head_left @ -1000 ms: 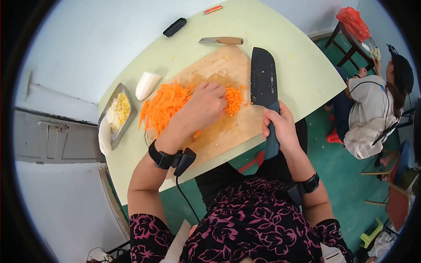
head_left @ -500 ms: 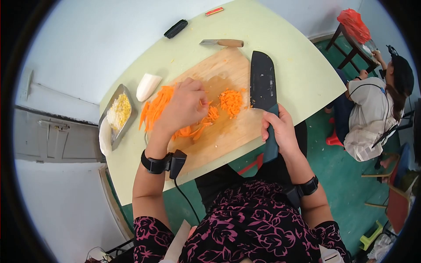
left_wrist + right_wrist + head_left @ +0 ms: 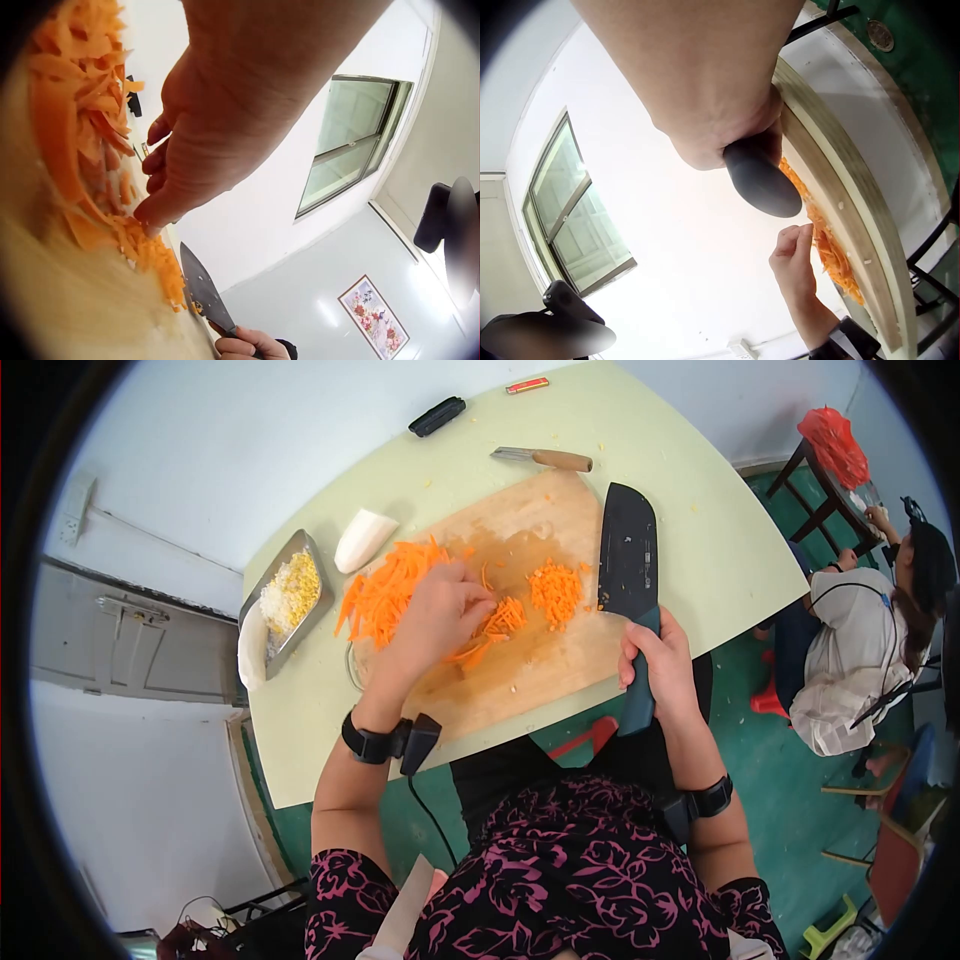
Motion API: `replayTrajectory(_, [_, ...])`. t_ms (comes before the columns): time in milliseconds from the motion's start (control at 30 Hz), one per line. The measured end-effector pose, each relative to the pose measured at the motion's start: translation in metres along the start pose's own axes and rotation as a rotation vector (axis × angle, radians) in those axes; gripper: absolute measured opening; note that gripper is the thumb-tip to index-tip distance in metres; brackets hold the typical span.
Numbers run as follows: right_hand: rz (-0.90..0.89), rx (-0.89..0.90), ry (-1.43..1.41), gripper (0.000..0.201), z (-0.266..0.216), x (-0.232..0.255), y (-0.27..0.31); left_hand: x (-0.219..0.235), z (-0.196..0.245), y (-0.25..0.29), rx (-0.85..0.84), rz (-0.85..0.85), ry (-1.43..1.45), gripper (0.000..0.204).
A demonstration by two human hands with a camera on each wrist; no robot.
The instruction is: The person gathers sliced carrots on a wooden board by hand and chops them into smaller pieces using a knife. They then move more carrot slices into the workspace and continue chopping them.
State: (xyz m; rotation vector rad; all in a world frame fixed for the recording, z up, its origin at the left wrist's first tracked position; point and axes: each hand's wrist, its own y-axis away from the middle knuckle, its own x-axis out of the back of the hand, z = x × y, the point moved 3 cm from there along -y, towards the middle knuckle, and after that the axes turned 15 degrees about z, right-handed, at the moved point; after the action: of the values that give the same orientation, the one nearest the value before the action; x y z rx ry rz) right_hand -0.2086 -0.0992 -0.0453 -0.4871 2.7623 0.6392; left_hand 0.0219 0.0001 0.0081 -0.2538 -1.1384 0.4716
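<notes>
Over the cutting board (image 3: 520, 690), my left hand (image 3: 435, 615) bends its fingers down onto orange carrot strips (image 3: 385, 595). In the left wrist view its fingertips pinch at the strips (image 3: 60, 135); the exact pieces are partly hidden. Short cut strips (image 3: 507, 618) lie beside those fingertips, and a pile of diced carrot (image 3: 556, 592) sits to their right. My right hand (image 3: 665, 665) grips the dark handle of a wide black knife (image 3: 628, 555), its blade flat over the board's right edge. The handle's end (image 3: 769, 187) shows in the right wrist view.
A metal tray (image 3: 322, 600) of yellow and white bits stands left, with a white peeled piece (image 3: 253, 650) at its edge. Another white piece (image 3: 365, 540) lies behind the strips. Beyond the board are a small knife (image 3: 562, 460) and a black object (image 3: 437, 417). A person (image 3: 860, 630) sits right.
My left hand left the diced pile, moved left to the long strips, then came slightly back toward the short ones. My right hand keeps its grip on the knife. The head view has shifted.
</notes>
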Motion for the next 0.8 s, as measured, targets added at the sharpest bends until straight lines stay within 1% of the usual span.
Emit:
replayTrajectory(67, [0.002,0.001,0.002,0.01,-0.001,0.0,0.001,-0.002,0.009,0.007,-0.055,0.037,-0.037,0.013])
replayTrajectory(167, [0.003,-0.003,0.007,0.011,-0.003,-0.001,0.002,-0.011,0.015,0.015,-0.084,0.013,-0.114,0.016])
replayTrajectory(267, [-0.012,0.01,0.011,0.012,-0.004,-0.001,0.001,-0.016,0.013,0.017,-0.056,0.02,-0.083,0.019])
replayTrajectory(367, [-0.01,0.015,0.013,0.012,-0.003,-0.001,0.001,-0.013,0.011,0.01,-0.039,-0.03,-0.077,0.023])
replayTrajectory(467, [-0.003,0.012,0.017,0.012,-0.005,-0.002,0.002,-0.004,0.018,-0.006,-0.211,-0.071,0.104,0.029])
replayTrajectory(567, [-0.003,0.001,0.026,0.014,-0.005,-0.002,0.0,-0.008,0.011,-0.014,-0.228,-0.337,0.107,0.033])
replayTrajectory(633, [-0.005,-0.01,0.027,0.021,-0.002,0.0,-0.001,-0.008,0.012,-0.018,-0.278,-0.38,0.08,0.033])
replayTrajectory(667, [-0.005,-0.004,0.021,0.021,-0.002,-0.001,-0.001,-0.009,0.012,-0.018,-0.305,-0.402,0.067,0.033])
replayTrajectory(800, [-0.009,0.001,0.009,0.02,-0.003,-0.002,0.0,-0.012,0.01,-0.017,-0.256,-0.423,0.053,0.029])
